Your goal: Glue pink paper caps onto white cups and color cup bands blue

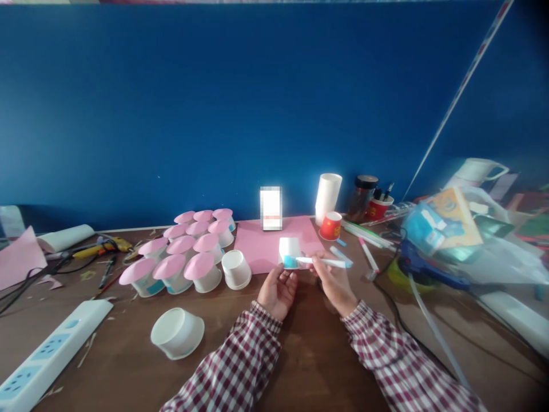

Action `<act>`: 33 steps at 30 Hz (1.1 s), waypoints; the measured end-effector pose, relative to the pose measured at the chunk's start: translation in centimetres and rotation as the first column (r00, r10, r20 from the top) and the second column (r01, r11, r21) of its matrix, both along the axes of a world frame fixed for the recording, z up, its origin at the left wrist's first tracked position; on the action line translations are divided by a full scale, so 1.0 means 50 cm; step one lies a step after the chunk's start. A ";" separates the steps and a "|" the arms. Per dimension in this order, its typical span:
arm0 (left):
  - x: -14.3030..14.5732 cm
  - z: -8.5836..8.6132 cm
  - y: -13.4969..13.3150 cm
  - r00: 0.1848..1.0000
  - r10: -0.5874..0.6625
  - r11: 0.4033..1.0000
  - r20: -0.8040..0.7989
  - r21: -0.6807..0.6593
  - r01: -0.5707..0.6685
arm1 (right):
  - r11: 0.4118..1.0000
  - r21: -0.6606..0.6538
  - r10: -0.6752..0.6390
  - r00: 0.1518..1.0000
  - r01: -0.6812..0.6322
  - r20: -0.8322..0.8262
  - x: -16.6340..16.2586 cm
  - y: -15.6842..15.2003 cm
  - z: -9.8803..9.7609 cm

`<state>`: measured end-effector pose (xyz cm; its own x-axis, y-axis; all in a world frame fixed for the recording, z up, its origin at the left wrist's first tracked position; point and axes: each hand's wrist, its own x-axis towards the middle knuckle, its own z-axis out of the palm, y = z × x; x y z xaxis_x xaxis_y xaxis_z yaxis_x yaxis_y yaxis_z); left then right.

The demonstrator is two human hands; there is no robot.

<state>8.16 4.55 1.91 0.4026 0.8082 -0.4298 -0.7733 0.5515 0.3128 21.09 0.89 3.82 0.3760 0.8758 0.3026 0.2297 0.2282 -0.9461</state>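
My left hand [279,290] holds a small white paper cup [289,247] upside down by its rim, over the near edge of a pink paper sheet [253,234]. A light blue patch is coloured on the cup's side near the rim. In my right hand [334,281] is a white felt-tip pen [328,262] with a light blue end, its tip pointing left at the blue patch. Whether the tip touches the cup, I cannot tell. A plain white cup [237,270] stands upside down left of my hands, and another white cup [177,333] sits nearer to me.
Several cups with pink cone tops [201,265] stand in rows at left. A power strip [51,352] lies front left. Behind my right hand are a red cup [330,226], a white cup stack [328,197] and several pens [369,234]. A cluttered heap with a plastic bag [493,252] fills the right.
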 end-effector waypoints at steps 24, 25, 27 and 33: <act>-0.002 -0.002 -0.003 0.999 -0.045 0.997 0.016 0.065 0.044 | 0.996 0.036 0.080 0.996 -0.081 0.039 0.000 0.003 -0.012; -0.002 -0.002 -0.002 0.999 -0.040 0.998 0.017 0.056 0.039 | 0.996 0.036 0.085 0.995 -0.087 0.046 -0.001 0.003 -0.012; -0.002 -0.002 0.000 1.000 -0.014 0.999 0.017 0.036 0.013 | 0.995 0.019 0.093 0.994 -0.094 0.056 -0.001 0.003 -0.012; -0.002 -0.007 0.002 1.000 -0.024 0.999 0.010 0.023 0.024 | 0.998 0.004 0.070 0.998 -0.070 -0.002 -0.001 0.003 -0.015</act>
<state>8.04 4.65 1.54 0.4262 0.8078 -0.4072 -0.7631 0.5628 0.3177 21.03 1.05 3.08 0.3147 0.8989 0.3050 0.2111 0.2470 -0.9458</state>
